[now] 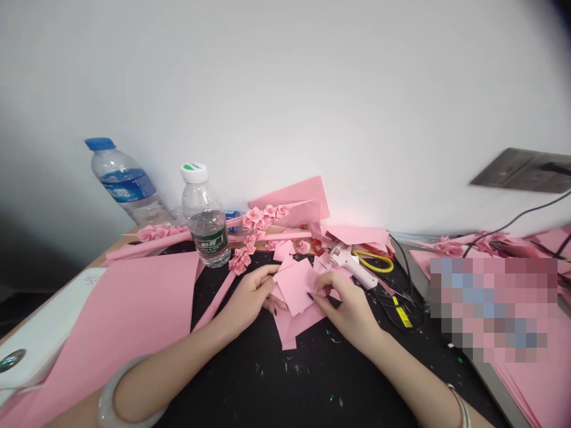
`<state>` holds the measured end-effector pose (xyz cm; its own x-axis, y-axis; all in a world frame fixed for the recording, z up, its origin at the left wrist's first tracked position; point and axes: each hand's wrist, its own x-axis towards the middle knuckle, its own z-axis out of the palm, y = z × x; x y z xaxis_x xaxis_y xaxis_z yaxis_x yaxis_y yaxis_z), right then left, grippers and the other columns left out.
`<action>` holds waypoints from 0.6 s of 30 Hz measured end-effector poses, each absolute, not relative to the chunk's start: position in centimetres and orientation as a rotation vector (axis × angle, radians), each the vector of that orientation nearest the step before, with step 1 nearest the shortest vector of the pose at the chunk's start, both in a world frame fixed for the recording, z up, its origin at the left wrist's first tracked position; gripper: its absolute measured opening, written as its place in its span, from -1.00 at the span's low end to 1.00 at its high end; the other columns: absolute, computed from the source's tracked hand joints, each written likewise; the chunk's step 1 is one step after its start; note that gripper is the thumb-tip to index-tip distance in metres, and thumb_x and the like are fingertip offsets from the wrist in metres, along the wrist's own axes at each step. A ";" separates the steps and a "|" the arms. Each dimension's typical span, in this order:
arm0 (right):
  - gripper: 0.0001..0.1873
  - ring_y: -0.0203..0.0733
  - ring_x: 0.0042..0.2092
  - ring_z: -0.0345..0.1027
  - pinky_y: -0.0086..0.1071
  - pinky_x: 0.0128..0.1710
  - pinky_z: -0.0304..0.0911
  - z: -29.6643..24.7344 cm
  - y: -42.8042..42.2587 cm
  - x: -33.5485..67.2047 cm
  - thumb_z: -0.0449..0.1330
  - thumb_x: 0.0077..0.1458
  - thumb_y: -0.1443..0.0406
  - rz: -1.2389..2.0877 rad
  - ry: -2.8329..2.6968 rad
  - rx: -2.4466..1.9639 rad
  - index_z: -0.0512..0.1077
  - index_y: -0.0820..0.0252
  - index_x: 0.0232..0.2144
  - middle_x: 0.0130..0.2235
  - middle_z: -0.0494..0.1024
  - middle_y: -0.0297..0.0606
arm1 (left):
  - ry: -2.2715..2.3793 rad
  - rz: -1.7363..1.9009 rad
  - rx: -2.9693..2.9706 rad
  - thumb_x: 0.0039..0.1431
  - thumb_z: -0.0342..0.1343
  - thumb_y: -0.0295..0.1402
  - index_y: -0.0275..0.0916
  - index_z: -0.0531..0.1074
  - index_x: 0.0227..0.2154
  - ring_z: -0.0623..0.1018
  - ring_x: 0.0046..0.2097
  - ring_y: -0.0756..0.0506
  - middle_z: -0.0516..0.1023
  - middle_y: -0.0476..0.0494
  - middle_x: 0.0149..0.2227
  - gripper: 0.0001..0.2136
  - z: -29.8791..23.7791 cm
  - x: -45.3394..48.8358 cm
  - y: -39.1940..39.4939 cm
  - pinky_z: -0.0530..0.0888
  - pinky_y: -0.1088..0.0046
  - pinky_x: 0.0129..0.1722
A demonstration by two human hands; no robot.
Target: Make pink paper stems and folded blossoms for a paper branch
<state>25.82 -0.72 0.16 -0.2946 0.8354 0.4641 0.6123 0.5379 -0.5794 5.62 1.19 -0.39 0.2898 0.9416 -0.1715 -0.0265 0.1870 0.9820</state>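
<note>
Between my hands is a small pink paper square (298,285), over further pink paper pieces (292,327) on the black mat. My left hand (256,291) grips its left edge, thumb on top and fingers partly underneath. At the right edge, my right hand (341,303) pinches the paper with thumb and bent fingers. A white glue gun (354,267) lies just beyond my right hand. Folded pink paper flowers (241,260) on a rolled paper stem lie beyond my left forearm.
Two water bottles, one blue-capped (127,184) and one white-capped (205,223), stand at back left. Yellow-handled scissors (377,261) and black cables lie right of the glue gun. A large pink sheet (134,309) covers the left side. A wall socket (513,169) is at right.
</note>
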 end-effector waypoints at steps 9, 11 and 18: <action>-0.49 -0.26 -0.38 0.31 -0.31 -0.34 0.35 -0.3 -0.5 26.5 0.09 0.05 0.41 0.590 -1.739 -1.248 0.15 0.06 0.06 -0.09 0.43 -0.15 | 1.166 0.985 1.511 0.19 -0.08 -0.25 -0.24 0.36 -0.01 0.27 -0.59 0.08 0.44 -0.06 -0.39 -0.65 -0.7 4.9 1.1 0.27 0.53 -0.54; -0.47 -0.27 -0.38 0.31 -0.30 -0.31 0.36 -0.3 -0.5 26.4 0.11 0.06 0.39 0.669 -1.628 -1.209 0.13 0.04 0.09 -0.04 0.40 -0.13 | 1.240 1.088 1.574 0.18 -0.06 -0.25 -0.19 0.36 -0.04 0.32 -0.50 0.06 0.42 -0.13 -0.16 -0.68 -0.3 4.8 0.9 0.33 0.50 -0.43; -0.56 -0.23 -0.27 0.39 -0.31 -0.24 0.38 0.2 -1.2 25.5 0.20 0.01 0.35 0.935 -1.324 -1.040 0.27 0.08 -0.02 -0.18 0.47 -0.18 | 0.951 1.117 1.219 0.08 0.12 -0.31 -0.20 0.17 0.10 0.41 -0.10 -0.08 0.35 -0.22 0.01 -0.49 -0.9 5.7 0.6 0.35 0.37 -0.07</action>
<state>25.48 -1.16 0.24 0.0453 0.9556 0.2912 0.0449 0.2893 -0.9562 5.66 0.59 -0.86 0.2136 0.9765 0.0273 -0.1289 0.0005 0.9917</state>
